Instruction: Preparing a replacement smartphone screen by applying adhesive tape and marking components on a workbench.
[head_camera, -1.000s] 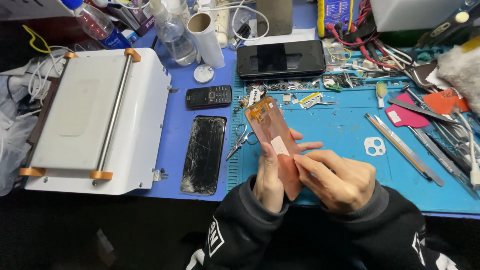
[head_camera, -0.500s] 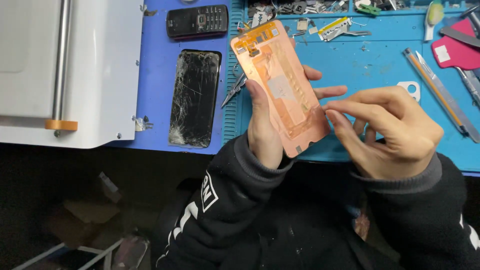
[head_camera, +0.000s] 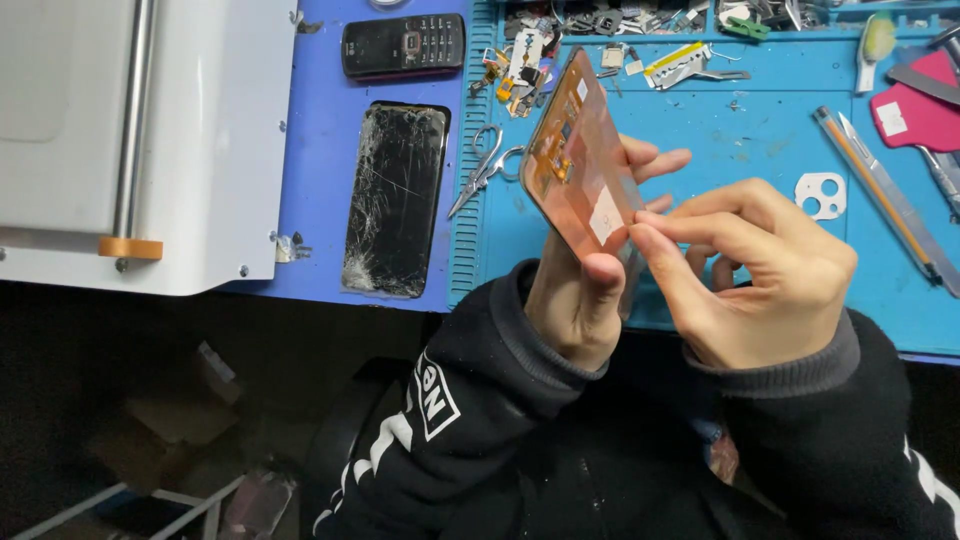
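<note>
My left hand (head_camera: 572, 300) grips the copper-coloured phone panel (head_camera: 580, 165) upright; my right hand (head_camera: 755, 275) pinches at its white sticker (head_camera: 606, 215), not yet peeled. The cracked phone (head_camera: 397, 200) lies left of the panel.

Copper-backed screen panel (head_camera: 580, 160): held tilted above the blue mat (head_camera: 760, 150), gripped from below by the left hand (head_camera: 575, 290), thumb on its lower edge. Right hand (head_camera: 755, 275): fingertips pinching at the panel's lower right edge. Left of panel: scissors (head_camera: 485, 168), cracked phone (head_camera: 397, 200), keypad phone (head_camera: 402, 45), white machine (head_camera: 140, 140). Right of panel: white bracket (head_camera: 825, 195), tweezers (head_camera: 885, 200).
</note>
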